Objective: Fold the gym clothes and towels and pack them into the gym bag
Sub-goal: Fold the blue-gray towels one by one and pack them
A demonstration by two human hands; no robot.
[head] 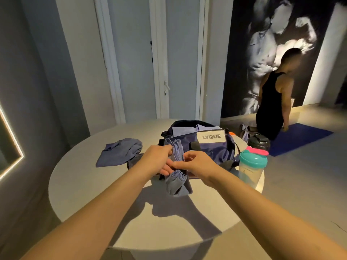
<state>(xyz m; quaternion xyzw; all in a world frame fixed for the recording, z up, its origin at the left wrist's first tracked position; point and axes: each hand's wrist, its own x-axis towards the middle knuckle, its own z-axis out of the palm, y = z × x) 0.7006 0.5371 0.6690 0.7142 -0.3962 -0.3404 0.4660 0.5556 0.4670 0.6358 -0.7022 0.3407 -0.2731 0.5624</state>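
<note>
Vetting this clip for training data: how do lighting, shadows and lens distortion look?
Head view: dim room, yet hard arm shadows fall on the table; head view, left edge: the light strip blooms; head view: the wide lens bows the door frame; the gym bag label reads sharp.

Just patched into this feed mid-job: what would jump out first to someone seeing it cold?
Dead centre, the left hand and right hand grip a pleated bluish cloth over the round table, in front of the open navy gym bag. A teal-lidded shaker bottle stands at the bag's right, and a crumpled garment lies at its left.
</note>
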